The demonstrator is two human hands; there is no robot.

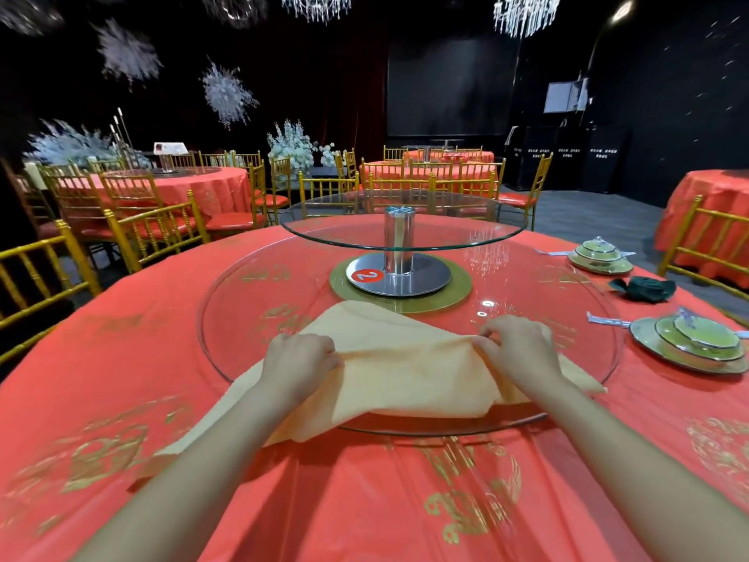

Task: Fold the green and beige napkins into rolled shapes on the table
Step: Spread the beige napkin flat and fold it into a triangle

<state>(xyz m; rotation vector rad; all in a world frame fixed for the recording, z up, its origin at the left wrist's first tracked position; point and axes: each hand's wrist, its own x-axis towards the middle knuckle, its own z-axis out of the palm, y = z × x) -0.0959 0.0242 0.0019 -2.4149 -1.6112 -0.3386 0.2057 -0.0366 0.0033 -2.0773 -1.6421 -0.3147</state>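
Pinching the raised fold of the beige napkin [405, 375] with the curled fingers [322, 352] of the left hand [300, 358], closed tight on the cloth, knuckles up. Doing the same with the fingers [492, 338] of the right hand [521, 346], bent narrow around the same fold, further toward the right. Holding in this way one long ridge of cloth between both hands, lifted slightly from the layer under it.

Lying across the near edge of the lower glass turntable [251, 302], with the far point toward the gold ring [458, 294] at the centre, one corner beyond the right hand on the glass, and the long left corner spread off the glass onto the red-covered table [364, 500], toward its near left edge. Not yet rolled: only folded over, probably into a triangle, and gathered for a first turn.

At the right edge of the table, between two sets of green plates [644, 338] and well apart from both hands: the green napkin [644, 288], already wound into a compact, rose-like roll as far as can be judged, touched by no hand.

About half done, by this judgement: green finished, beige at its beginning. Left to do: rolling the beige cloth along its length and setting the finished shape down on the table.
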